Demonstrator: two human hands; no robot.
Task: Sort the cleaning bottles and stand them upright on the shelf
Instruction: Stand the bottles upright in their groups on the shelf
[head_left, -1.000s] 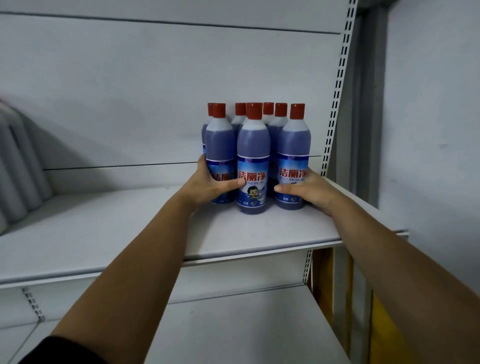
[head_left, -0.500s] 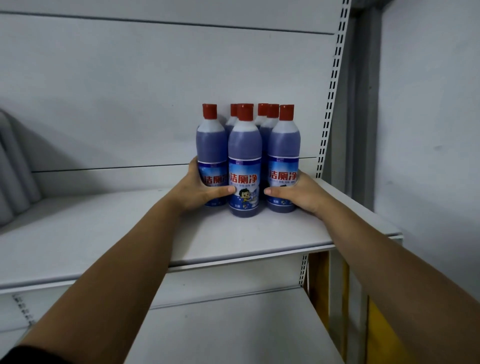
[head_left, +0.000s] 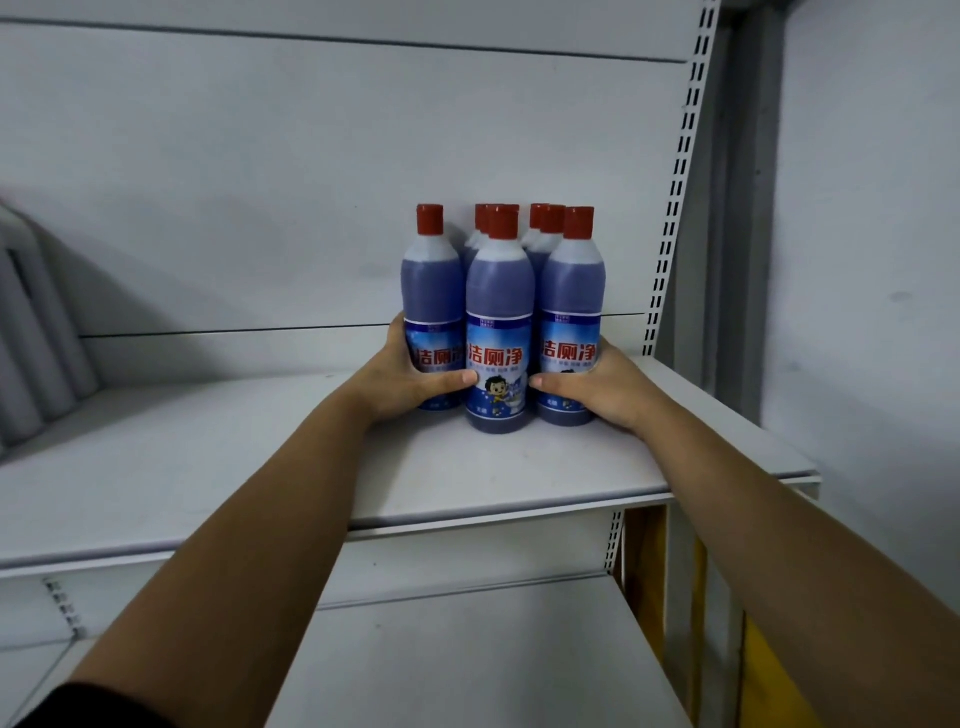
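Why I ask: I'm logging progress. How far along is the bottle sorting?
Done: the red-capped blue bottles stand upright, clustered near the right end of the shelf. In hand: the left hand and right hand grip the outer front bottles, seemingly squaring the group. Left: letting go; grey shapes far left are unclear.

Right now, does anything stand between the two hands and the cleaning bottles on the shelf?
Nothing visible does. The left hand holds the left front bottle and the right hand holds the right front bottle; both stand upright on the shelf.
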